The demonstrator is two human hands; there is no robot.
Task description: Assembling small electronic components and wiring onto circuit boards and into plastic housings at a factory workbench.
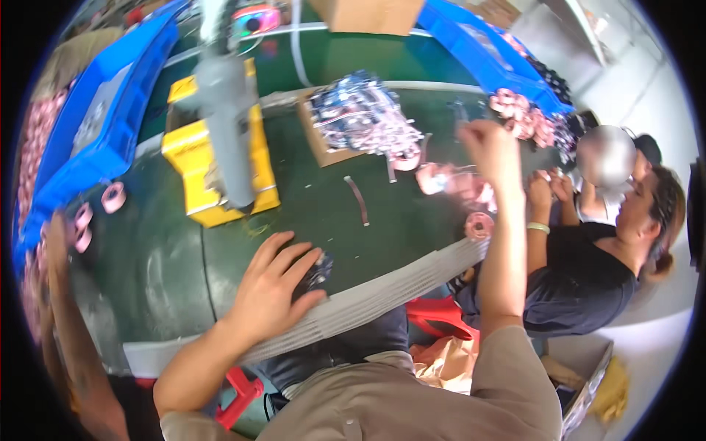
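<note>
My left hand (273,288) rests low over the green table, its fingers curved around a small dark part (318,270) that shows between forefinger and thumb. The hand hides much of that part. Farther off at the right, my right hand (494,151) is raised with its fingers drawn together, blurred; what they hold, if anything, I cannot make out. Beneath and beside it lie pink ring-shaped parts (479,226). A heap of small parts with pale ribbon strips (360,110) spills from a shallow cardboard box (316,140). One loose strip (357,200) lies between my hands.
A yellow box (261,173) stands behind a grey post-like tool (224,132). Blue bins (103,110) line the far left, with another blue bin (485,55) at the far right. A co-worker (588,272) sits at my right; another person's arm (73,316) reaches in at left.
</note>
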